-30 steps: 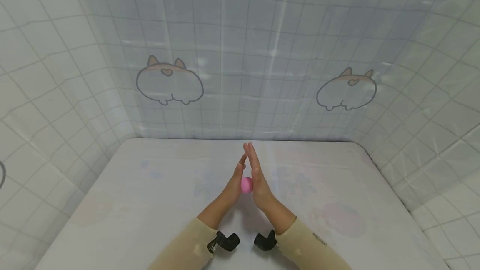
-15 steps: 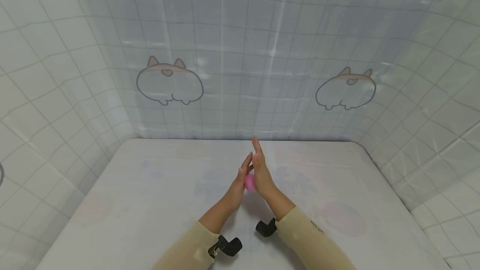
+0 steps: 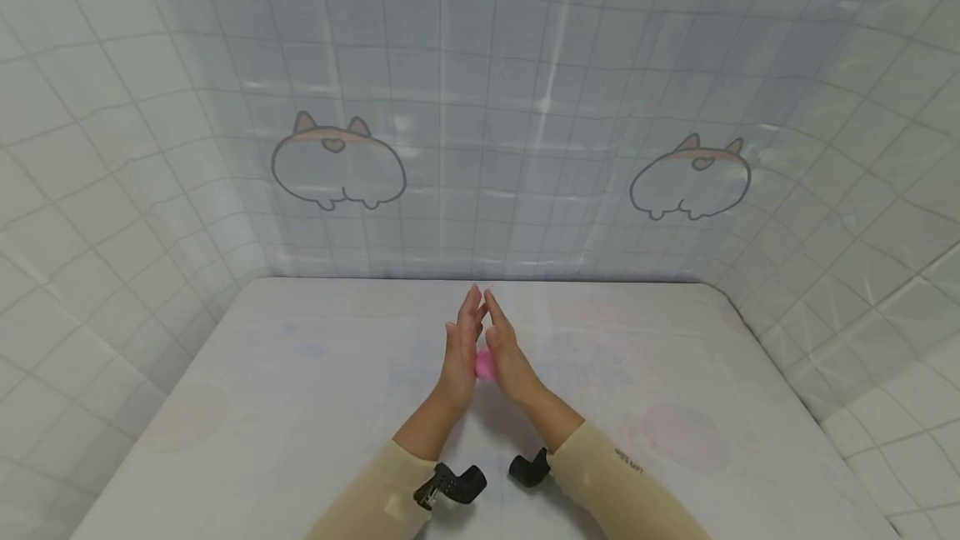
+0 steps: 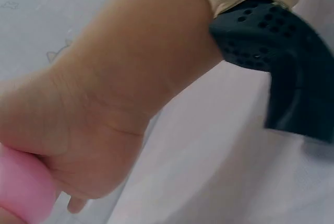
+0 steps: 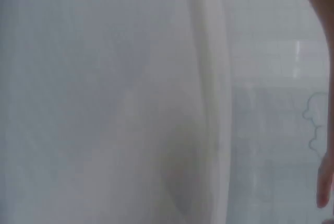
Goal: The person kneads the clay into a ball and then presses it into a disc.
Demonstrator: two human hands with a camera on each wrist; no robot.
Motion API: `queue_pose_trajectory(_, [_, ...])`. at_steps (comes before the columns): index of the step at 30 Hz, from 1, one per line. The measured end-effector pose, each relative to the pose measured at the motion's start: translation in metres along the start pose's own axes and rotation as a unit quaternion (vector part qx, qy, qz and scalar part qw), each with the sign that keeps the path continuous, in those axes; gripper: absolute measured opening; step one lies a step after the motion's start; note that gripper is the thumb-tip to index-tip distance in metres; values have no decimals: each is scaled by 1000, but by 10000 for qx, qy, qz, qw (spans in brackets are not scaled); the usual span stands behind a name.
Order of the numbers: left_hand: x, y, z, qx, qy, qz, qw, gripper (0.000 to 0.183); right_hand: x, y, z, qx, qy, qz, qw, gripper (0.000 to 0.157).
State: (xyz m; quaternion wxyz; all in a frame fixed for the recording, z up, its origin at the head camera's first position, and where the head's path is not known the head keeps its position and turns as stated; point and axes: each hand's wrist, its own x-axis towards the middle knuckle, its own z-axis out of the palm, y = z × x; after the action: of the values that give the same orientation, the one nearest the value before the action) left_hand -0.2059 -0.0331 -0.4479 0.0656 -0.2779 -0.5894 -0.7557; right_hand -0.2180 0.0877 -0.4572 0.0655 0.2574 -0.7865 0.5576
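A smooth pink ball [image 3: 486, 365], like modelling clay, is pressed between the two palms in the head view. My left hand [image 3: 457, 361] stands on its left with fingers straight and pointing away. On the other side my right hand [image 3: 513, 363] presses with straight fingers, its tips leaning close to the left ones. The left wrist view shows the pink ball [image 4: 25, 185] against the left palm [image 4: 94, 140], partly cut off by the frame. At the right wrist view's edge, only a narrow strip of hand [image 5: 325, 182] shows.
Both hands are over a table [image 3: 300, 423] with a pale patterned cover. Behind it hangs a grid-printed curtain [image 3: 487, 148] with cartoon animals, and similar sheets close both sides. Black wrist mounts [image 3: 461, 483] stick out from the beige sleeves [image 3: 382, 490].
The palms have slid back and forth against each other with the ball between them. From half a second ago, the left hand has moved forward and the right hand back; both shifted slightly left.
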Motion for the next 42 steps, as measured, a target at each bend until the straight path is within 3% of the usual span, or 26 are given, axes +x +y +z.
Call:
queue_pose_trajectory(5, [3,3,-2,389,380,66,9985,87,-6,-5,5,225,-308,-153,9992,85])
queue_pose_trajectory(11, [7,4,-5,859,619,-155,9943,88,-12,-12,8,679,-634,-840,9921,81])
queue_pose_trajectory(15, [8,0,-6,1022,715,-419,9913,82,-14,-16,9,789,-638,-1269,9867,80])
queue_pose_trajectory(18, [6,-4,-6,1096,714,-731,9887,82,-17,-18,8,853,-540,-1338,9858,80])
queue_pose_trajectory(27, [-5,-6,-3,1457,106,-1320,9804,73,-16,-27,4,821,-26,-1242,9889,85])
queue_pose_trajectory(37, [-14,-6,6,1245,-377,-1246,9836,63,-6,-28,-5,232,793,-819,9932,85])
queue_pose_trajectory(42, [-17,-5,6,974,-699,-1062,9871,66,-1,-22,-6,139,924,-463,9945,84])
